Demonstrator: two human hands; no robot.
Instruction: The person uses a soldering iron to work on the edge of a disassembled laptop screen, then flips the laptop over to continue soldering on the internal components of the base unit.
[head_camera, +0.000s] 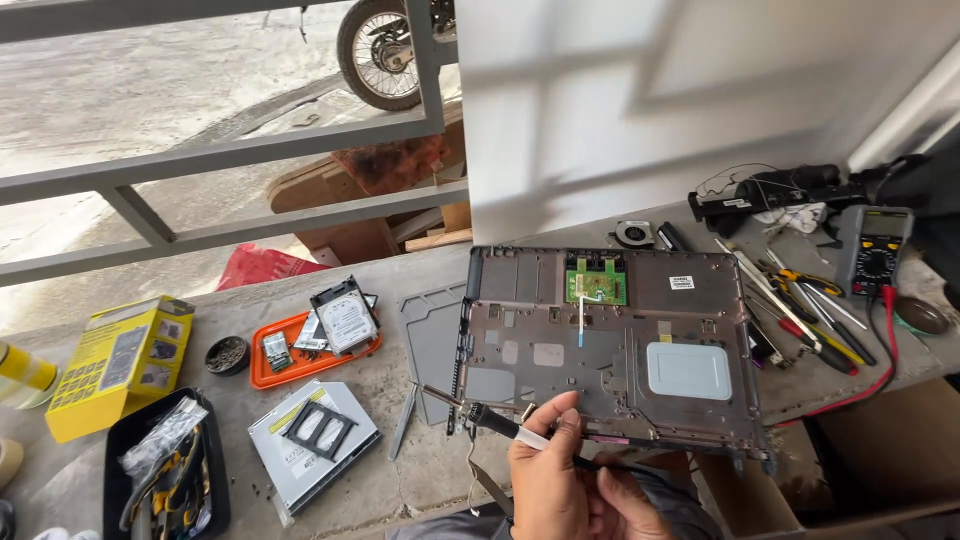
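Observation:
My left hand (545, 480) is at the bottom centre, shut around a soldering iron (490, 418) whose metal tip points left, over the bench by the front left corner of an opened laptop case (610, 340). My right hand (622, 503) sits just right of it with fingers curled near the iron's black handle; its grip is hidden. The case lies inside up, showing a green circuit board (596, 285) with a white ribbon cable and a pale touchpad back (688, 370).
An orange tray (268, 372) holds a hard drive (345, 315). An optical drive (312, 440), a grey mat (430, 340), a yellow box (120, 365) and a black tool tray (165, 470) lie left. Screwdrivers (800, 310), a multimeter (873, 250) and a small fan (632, 233) lie right.

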